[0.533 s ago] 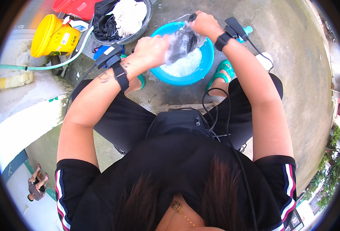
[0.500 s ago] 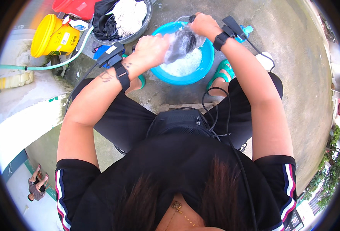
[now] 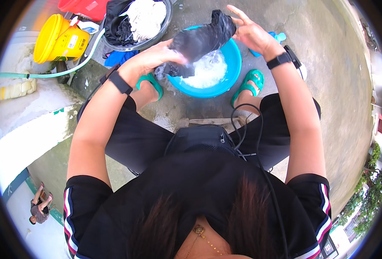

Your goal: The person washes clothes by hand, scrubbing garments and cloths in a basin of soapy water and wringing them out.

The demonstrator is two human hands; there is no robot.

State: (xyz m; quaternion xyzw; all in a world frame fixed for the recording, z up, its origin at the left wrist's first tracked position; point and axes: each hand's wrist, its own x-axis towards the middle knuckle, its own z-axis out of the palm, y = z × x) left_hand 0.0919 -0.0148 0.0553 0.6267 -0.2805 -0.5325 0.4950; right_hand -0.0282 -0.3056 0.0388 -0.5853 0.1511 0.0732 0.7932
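Observation:
A wet dark garment (image 3: 205, 38), blurred by motion, stretches above a blue basin (image 3: 233, 80) of white suds (image 3: 211, 71). My left hand (image 3: 165, 57) is closed on its near left part, and a loose end hangs below that hand over the basin's rim. At the garment's far right end, my right hand (image 3: 256, 36) has its fingers spread and holds nothing. Whether its fingertips brush the cloth, I cannot tell.
A grey tub (image 3: 167, 26) heaped with black and white laundry stands at the upper left. Beside it are a yellow bucket (image 3: 55, 39), a spray bottle (image 3: 86, 26), a red container (image 3: 85, 7) and a pale green hose (image 3: 76, 68). My green sandals (image 3: 248, 85) flank the basin.
My right hand has let go of the garment and spread its fingers, moving right. My left hand has shifted slightly left and down, still gripping. The twisted garment has loosened and spread out.

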